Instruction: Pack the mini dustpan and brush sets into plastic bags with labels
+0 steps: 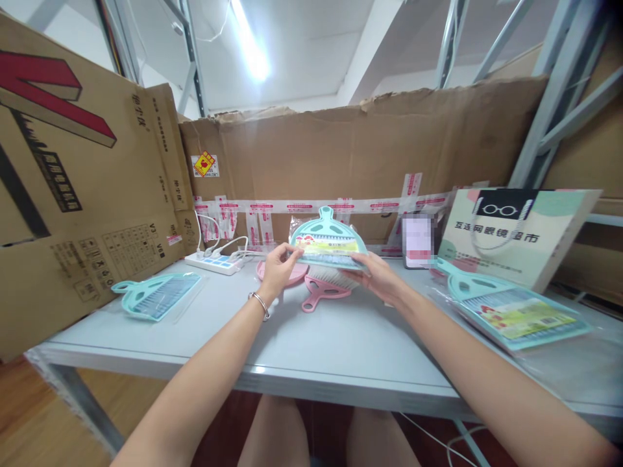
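Observation:
Above the middle of the table, my left hand (281,271) and my right hand (374,275) grip opposite sides of a mint-green dustpan and brush set (327,241). Its handle points up, and a yellow printed label crosses its front inside clear wrapping. Just below it on the tabletop lies a pink hand brush (326,292) with white bristles. A pink dustpan (292,275) sits beside that, partly covered by my left hand. The fingers of both hands are closed on the set's edges; some fingertips are hidden behind it.
A mint-green set (163,295) lies on the table (311,350) at left; wrapped, labelled sets (520,311) lie at right. Behind are a white power strip (214,261) with cables, a phone (417,243) and a paper bag (516,233). Cardboard (311,152) walls the back and left.

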A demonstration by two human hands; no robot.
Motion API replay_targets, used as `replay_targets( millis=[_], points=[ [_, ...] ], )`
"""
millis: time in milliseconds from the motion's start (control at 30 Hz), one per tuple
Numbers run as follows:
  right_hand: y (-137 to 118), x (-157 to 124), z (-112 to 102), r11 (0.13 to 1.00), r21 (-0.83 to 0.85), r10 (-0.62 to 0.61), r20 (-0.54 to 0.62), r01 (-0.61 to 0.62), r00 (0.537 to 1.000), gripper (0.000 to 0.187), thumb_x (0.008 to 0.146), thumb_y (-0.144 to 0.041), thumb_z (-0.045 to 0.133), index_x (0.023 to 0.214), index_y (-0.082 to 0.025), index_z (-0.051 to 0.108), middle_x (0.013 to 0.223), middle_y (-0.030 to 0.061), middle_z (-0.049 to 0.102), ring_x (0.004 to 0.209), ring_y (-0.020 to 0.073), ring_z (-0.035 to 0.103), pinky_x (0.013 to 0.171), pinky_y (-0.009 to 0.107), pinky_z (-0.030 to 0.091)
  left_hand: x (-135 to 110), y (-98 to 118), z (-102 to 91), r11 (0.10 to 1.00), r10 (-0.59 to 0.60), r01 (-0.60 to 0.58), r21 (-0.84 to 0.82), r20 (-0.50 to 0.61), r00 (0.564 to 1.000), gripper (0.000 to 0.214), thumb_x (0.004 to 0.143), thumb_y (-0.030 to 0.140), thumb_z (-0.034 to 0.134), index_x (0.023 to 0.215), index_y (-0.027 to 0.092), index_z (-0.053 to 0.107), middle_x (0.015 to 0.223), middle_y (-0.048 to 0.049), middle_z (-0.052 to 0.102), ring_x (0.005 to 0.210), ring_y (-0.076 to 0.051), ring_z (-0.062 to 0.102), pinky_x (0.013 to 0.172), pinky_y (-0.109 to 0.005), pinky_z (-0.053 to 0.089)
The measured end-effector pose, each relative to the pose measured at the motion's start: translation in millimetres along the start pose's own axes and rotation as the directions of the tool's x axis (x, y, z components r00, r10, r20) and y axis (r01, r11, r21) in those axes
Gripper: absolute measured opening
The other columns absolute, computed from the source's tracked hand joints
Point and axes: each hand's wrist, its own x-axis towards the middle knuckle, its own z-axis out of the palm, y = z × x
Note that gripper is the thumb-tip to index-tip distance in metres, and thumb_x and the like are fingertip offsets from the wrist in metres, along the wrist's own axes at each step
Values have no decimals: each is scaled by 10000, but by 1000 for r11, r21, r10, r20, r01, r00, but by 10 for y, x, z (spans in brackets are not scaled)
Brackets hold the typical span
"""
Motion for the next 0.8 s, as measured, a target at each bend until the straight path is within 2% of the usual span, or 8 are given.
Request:
replay_targets(
  millis=[167, 233, 333, 367, 433, 533, 600, 800],
  points=[
    [19, -72, 37, 949, -114, -262, 240, 295, 935, 934, 600, -188, 741, 1350, -366, 213, 1377, 34, 409, 1188, 221, 466, 904, 377, 469, 7, 11, -13, 1000, 9, -11, -13, -136, 991, 231, 751, 364, 588, 637, 193, 482, 619, 41, 472, 578, -90, 409, 584, -195, 352],
    [66, -50, 36, 908, -194, -333, 200, 371, 921, 1029, 549, -138, 770, 1372, -348, 188, 1385, 33, 397, 1222, 198, 427, 945, 315, 431, -2, 27, -10, 999, 19, -23, -35, -112, 994, 212, 761, 351, 580, 667, 195, 471, 667, 33, 492, 627, -92, 459, 618, -190, 382],
    [104, 13, -1, 928, -171, -320, 93, 332, 943, 1105, 600, -153, 749, 1394, -386, 17, 1242, 6, 549, 1078, 143, 550, 900, 293, 459, -22, 40, -4, 987, 16, -19, -160, -21, 1000, 202, 755, 281, 597, 894, 216, 466, 902, 4, 554, 829, -105, 549, 737, -193, 428],
    [103, 37, -25, 938, -149, -302, 84, 312, 950, 1104, 605, -150, 746, 1392, -394, 10, 1192, -9, 586, 1027, 132, 578, 887, 295, 467, -28, 35, -4, 977, -10, 17, -214, 38, 999, 328, 744, 250, 610, 1015, 232, 425, 977, -7, 558, 886, -110, 561, 776, -204, 436],
    [87, 84, -87, 949, -166, -256, 96, 269, 962, 985, 566, -132, 763, 1367, -341, 229, 1092, -15, 644, 965, 132, 604, 889, 300, 462, -31, 8, -8, 949, -80, 132, -286, 185, 979, 603, 698, 191, 655, 1183, 247, 300, 1050, -25, 568, 935, -123, 577, 819, -235, 449],
    [69, 131, -167, 936, -300, -147, 142, 184, 979, 559, 502, -147, 788, 1025, -178, 595, 912, 26, 696, 874, 179, 628, 894, 356, 452, -19, -61, -15, 933, -163, 263, -247, 361, 918, 651, 613, 156, 721, 1170, 198, 386, 1040, -48, 604, 931, -155, 592, 816, -261, 466],
    [73, 137, -188, 930, -326, -116, 176, 169, 978, 451, 499, -172, 787, 914, -161, 609, 883, 37, 696, 848, 198, 631, 889, 401, 450, -7, -96, -15, 933, -196, 296, -206, 399, 896, 524, 599, 178, 735, 1066, 170, 497, 1016, -56, 626, 921, -170, 598, 803, -266, 475],
    [100, 108, -186, 898, -375, -169, 195, 233, 966, 513, 589, -160, 734, 1054, -224, 525, 1056, 14, 630, 1017, 184, 561, 958, 402, 401, -12, -73, -16, 917, -214, 327, -230, 407, 888, 482, 596, 233, 745, 1027, 164, 541, 1021, -65, 644, 909, -172, 607, 810, -283, 477]
  ],
)
